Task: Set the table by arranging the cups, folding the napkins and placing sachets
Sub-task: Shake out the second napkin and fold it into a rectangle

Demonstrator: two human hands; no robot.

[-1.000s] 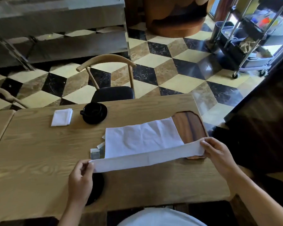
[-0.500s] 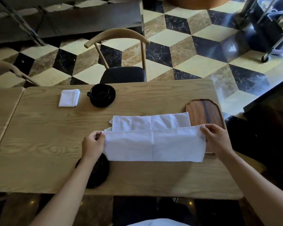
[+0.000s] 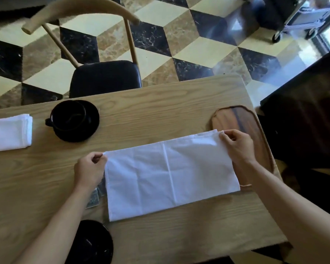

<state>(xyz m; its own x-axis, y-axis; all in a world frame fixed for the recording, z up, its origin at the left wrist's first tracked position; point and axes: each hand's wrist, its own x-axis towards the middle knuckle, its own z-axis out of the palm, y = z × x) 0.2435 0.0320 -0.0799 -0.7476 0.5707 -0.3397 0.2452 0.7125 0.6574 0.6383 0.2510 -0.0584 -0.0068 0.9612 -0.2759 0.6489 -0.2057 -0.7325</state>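
Note:
A white napkin (image 3: 170, 178) lies folded in half on the wooden table (image 3: 160, 111), a long rectangle with a centre crease. My left hand (image 3: 90, 170) pinches its far left corner. My right hand (image 3: 236, 147) pinches its far right corner, over the wooden tray (image 3: 236, 119). A black cup on a saucer (image 3: 74, 120) stands at the far side, with a small folded napkin (image 3: 12, 132) to its left. A second black saucer (image 3: 91, 242) sits at the near edge. Sachets (image 3: 95, 197) peek out under my left wrist, mostly hidden.
A wooden chair with a black seat (image 3: 105, 77) stands across the table. The table's right end is just past the tray, with a dark counter (image 3: 303, 121) beyond. A wheeled cart (image 3: 293, 20) stands on the tiled floor at the far right.
Both hands carried the napkin's near edge up and over to the far edge, folding it in half. The view has tilted down and closer to the table.

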